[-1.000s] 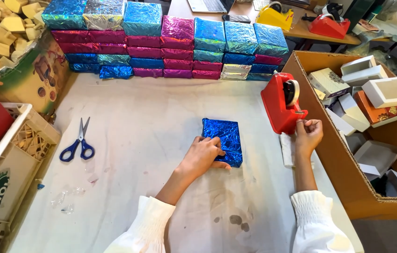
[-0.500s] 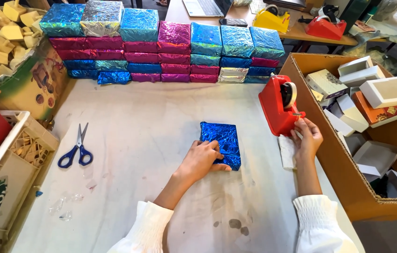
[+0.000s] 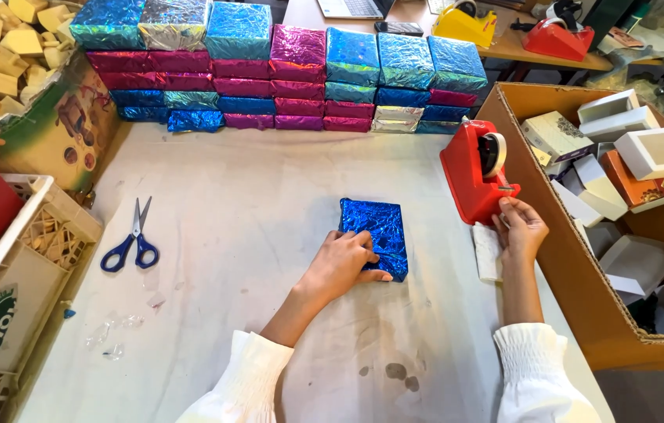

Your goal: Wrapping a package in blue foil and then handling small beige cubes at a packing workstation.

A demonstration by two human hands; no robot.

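Note:
A small box wrapped in crinkled blue foil (image 3: 375, 229) lies flat on the white table. My left hand (image 3: 341, 265) presses down on its near left edge, fingers curled over the foil. My right hand (image 3: 520, 229) is at the front of a red tape dispenser (image 3: 473, 172), its fingertips pinching the end of the tape at the cutter. The dispenser stands upright to the right of the blue box, against the side of a cardboard box. A white slip (image 3: 488, 252) lies just below the dispenser.
A wall of foil-wrapped boxes (image 3: 293, 70), blue, pink and silver, runs along the far edge. Blue-handled scissors (image 3: 133, 237) lie at the left. A large cardboard box (image 3: 582, 290) of small boxes stands at the right, a plastic crate (image 3: 38, 258) at the left.
My right hand has risen slightly to the dispenser's cutter and closed on the tape end. My left hand stays on the blue box.

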